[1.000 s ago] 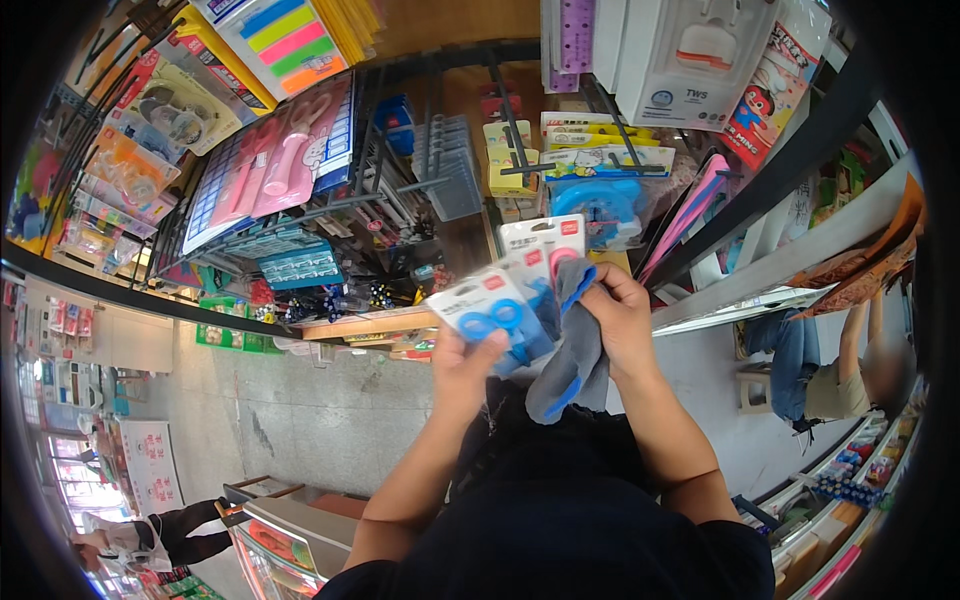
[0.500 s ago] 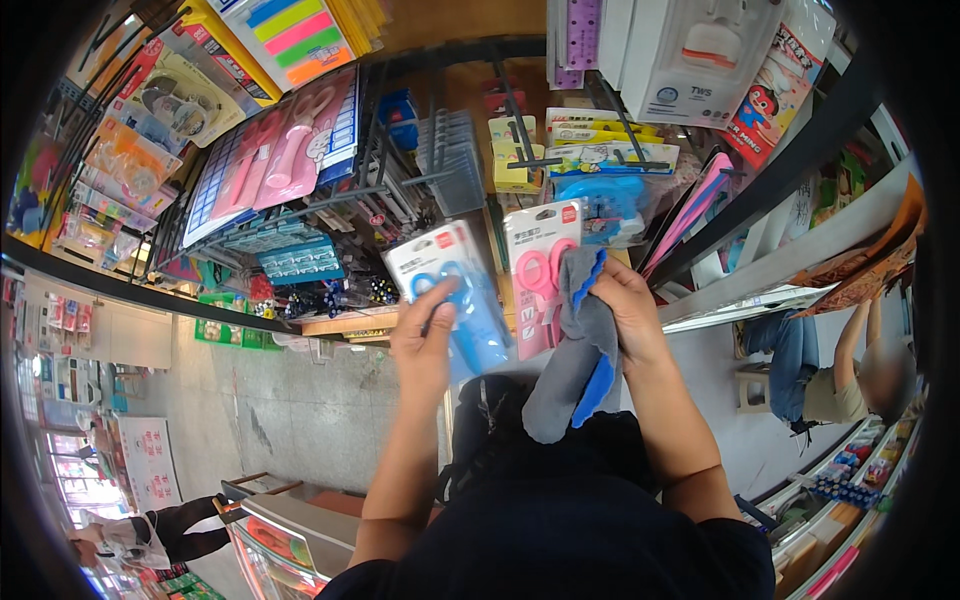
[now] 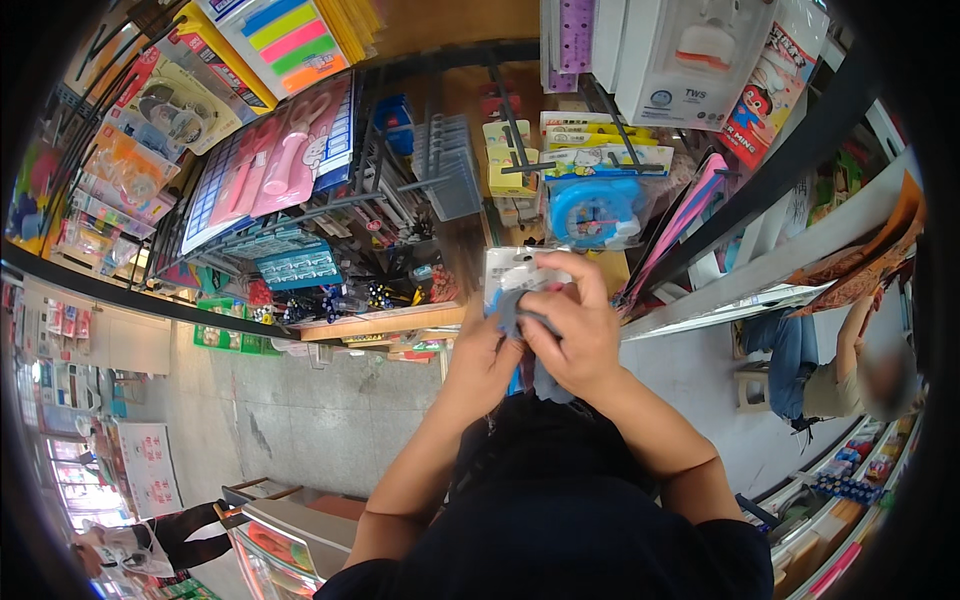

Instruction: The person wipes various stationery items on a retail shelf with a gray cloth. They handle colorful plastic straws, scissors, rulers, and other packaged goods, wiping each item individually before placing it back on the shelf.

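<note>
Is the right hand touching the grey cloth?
Touching. The head view shows the right hand with its fingers curled over the grey cloth, pressing it against the packet.

Crowded shop racks (image 3: 330, 215), grey floor (image 3: 300, 420)

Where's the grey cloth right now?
Head view, centre: the grey cloth is bunched between left hand and right hand, against a blister pack, below the blue clock.

Both hands are meeting mid-scene, the left hand (image 3: 482, 365) just left of the right hand (image 3: 575, 335), a flat carded blister pack (image 3: 510, 270) sitting between them. The round blue packaged toy clock (image 3: 594, 212) is hanging just beyond, and a grey wire hook rack (image 3: 445, 180) is standing far left of it.
</note>
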A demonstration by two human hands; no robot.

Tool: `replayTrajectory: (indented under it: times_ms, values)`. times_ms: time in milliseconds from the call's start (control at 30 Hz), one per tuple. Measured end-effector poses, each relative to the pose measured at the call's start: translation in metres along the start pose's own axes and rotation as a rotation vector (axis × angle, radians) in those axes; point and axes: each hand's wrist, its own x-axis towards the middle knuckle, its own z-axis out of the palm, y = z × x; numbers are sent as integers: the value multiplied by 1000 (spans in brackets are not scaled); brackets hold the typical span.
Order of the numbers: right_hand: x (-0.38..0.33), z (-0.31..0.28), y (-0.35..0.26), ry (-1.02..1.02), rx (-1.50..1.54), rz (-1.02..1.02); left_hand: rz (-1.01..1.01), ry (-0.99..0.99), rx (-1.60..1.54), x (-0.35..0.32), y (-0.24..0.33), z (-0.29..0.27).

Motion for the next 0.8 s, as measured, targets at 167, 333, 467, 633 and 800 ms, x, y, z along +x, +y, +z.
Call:
replayTrajectory:
  times_ms: [167,333,467,633,800]
  values:
    - [15,2,7,107,-58,-40,120,-10,118,1,-1,-1]
    - [10,-2,18,168,-36,76,10,33,-14,1,10,-2]
    - [9,4,3,119,-45,-27,56,-15,-34,-2,-4,-4]
    - [5,5,-4,47,-13,-127,-123,190,-377,-3,-10,-5]
    - [-13,1,9,-195,-14,-288,-419,434,-736,4,-3,-8]
